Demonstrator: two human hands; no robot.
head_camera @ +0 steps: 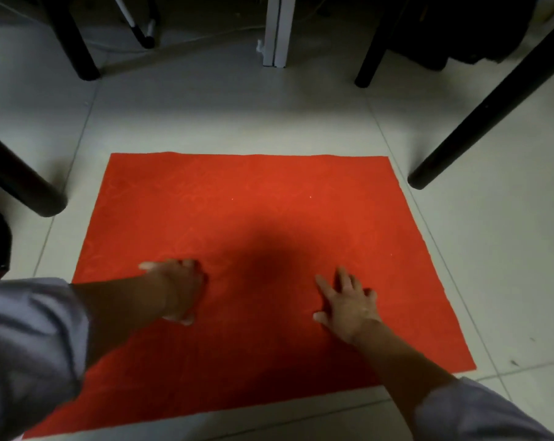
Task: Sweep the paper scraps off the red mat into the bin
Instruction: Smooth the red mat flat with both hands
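- the red mat lies flat on the tiled floor; two tiny white paper specks sit near its far half, no bin in view.
- left hand and right hand press flat, fingers spread, grasping nothing.
- specks lie toward 12 o'clock; the right hand is nearer.

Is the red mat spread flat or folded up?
Spread flat: the red mat lies open on the tiled floor, corners visible, both hands resting on it.
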